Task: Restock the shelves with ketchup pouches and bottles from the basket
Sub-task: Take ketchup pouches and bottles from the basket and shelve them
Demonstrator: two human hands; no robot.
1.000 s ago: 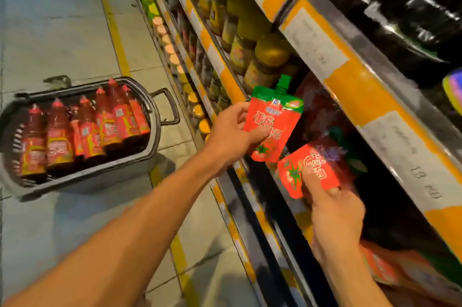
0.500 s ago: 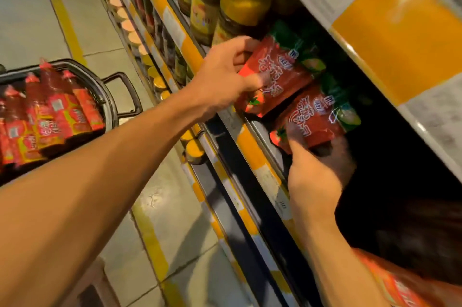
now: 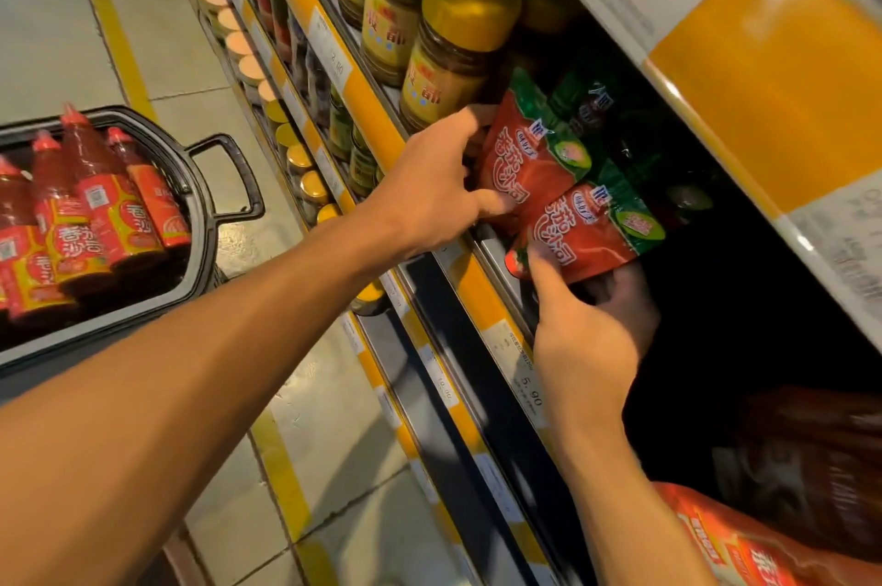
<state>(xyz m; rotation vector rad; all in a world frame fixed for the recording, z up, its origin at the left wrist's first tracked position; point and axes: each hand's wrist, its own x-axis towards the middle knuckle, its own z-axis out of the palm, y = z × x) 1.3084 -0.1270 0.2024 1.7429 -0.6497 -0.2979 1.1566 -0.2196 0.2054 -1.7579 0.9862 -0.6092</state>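
Head view: my left hand (image 3: 432, 194) and right hand (image 3: 580, 337) each pinch a ketchup pouch (image 3: 525, 160). Both pouches have moved onto the shelf's front edge (image 3: 470, 280); bottles (image 3: 110, 208) wait.

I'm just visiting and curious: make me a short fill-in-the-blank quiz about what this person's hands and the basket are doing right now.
1. Each hand holds one red and green ketchup ____.
2. The left hand holds its pouch right beside jars with ____ lids.
3. The basket on the floor holds red ____ of ketchup.
4. The right hand grips the ____ end of its pouch.

Missing words: pouch; yellow; bottles; bottom
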